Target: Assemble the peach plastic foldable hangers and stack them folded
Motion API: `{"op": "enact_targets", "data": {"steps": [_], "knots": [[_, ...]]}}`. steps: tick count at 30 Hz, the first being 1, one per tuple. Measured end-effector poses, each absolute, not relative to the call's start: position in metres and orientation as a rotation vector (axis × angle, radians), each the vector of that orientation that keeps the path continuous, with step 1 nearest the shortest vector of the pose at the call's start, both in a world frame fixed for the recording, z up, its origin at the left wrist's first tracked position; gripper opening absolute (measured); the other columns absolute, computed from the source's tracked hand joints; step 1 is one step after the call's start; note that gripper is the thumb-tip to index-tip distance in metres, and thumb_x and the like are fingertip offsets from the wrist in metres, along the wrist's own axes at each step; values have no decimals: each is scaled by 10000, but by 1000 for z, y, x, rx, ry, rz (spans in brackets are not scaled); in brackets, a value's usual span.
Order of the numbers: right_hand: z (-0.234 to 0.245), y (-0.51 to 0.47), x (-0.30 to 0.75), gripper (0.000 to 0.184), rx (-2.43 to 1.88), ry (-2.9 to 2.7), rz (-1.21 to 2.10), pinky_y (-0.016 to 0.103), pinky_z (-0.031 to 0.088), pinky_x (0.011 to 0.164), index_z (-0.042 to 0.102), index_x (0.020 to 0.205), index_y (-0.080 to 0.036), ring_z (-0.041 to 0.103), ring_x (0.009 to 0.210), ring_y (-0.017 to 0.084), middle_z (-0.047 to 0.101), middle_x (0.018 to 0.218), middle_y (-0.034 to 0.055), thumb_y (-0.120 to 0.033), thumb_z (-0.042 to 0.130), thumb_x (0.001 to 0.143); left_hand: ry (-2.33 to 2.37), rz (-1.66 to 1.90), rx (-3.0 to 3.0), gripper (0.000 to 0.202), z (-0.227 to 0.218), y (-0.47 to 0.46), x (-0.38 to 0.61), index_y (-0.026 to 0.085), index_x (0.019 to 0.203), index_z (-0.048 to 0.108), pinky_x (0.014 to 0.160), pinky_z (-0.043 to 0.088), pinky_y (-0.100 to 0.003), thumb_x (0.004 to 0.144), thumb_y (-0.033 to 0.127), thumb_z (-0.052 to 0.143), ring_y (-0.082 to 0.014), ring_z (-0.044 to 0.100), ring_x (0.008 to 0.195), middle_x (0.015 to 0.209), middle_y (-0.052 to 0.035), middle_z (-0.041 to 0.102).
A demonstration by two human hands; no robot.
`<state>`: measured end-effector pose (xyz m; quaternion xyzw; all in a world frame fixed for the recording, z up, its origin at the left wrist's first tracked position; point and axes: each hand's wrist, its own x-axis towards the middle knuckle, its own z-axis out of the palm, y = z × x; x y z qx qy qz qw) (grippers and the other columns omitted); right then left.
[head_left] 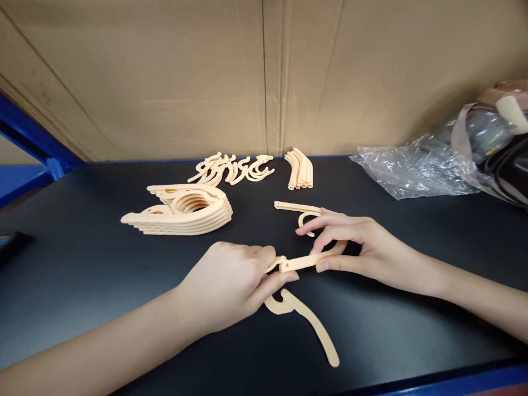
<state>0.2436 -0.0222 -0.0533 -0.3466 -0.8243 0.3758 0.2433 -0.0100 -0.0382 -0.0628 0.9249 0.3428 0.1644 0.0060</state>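
My left hand [237,278] is closed in a pinch around a cream plastic hanger piece [275,264], most of it hidden by the fingers. My right hand [355,242] grips a curved cream hanger arm [305,263] between thumb and fingers. The arm's holed end meets the piece at my left fingertips; whether they are joined I cannot tell. Below my left hand shows a hook with a curved arm [315,322], partly hidden behind that hand. Just beyond my right fingers lies another hanger arm [295,207] beside a hook-shaped part [303,224].
A stack of folded cream hangers [193,217] sits at the left on the black table [82,275]. Loose hook pieces [231,169] and a bundle of hanger arms [300,169] lie along the back by the cardboard wall [165,82]. Clear plastic wrap [404,170] is at right.
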Motion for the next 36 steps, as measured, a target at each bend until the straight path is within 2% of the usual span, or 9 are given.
{"op": "enact_targets", "data": {"steps": [8,14,19,24,31,36], "knots": [[-51,-22,243,169,-957,-2256,1051,397,603,848,729,862,-245,552,1253,290,655,1260,59,-409,688,859,1026,449,3375,528,-50,-40,-8,179,631,510,447,237,-277,1046,410,278,-141,485,410,501,3,516],[-47,-25,242,157,-961,-2252,1084,360,603,836,727,850,-245,556,1249,269,662,1252,44,-396,689,863,1020,525,3525,520,-49,-40,-9,183,613,503,454,225,-299,1039,405,303,-155,451,415,489,1,477],[-47,-25,242,167,-959,-2264,1068,379,592,868,720,848,-239,543,1261,273,652,1260,55,-403,692,857,1018,519,3292,504,-55,-38,-11,189,645,504,459,238,-277,1030,444,302,-139,467,435,518,10,509],[-49,-25,242,161,-941,-2259,1092,381,588,871,709,849,-237,526,1272,272,645,1251,59,-397,692,859,1069,506,2970,444,-60,-38,-11,195,629,440,445,195,-248,981,465,427,-111,428,408,503,37,472],[-49,-25,242,130,-928,-2258,1105,290,592,795,687,847,-230,510,1279,234,637,1239,45,-358,698,862,1067,558,2885,436,-59,-38,-9,197,609,397,442,176,-243,952,444,504,-102,407,395,493,50,438],[-48,-26,241,128,-918,-2264,1097,323,589,855,698,849,-234,529,1251,227,639,1231,38,-362,698,859,1035,503,2834,421,-55,-40,-8,202,604,375,440,178,-247,947,413,498,-101,386,392,490,52,422]]}}
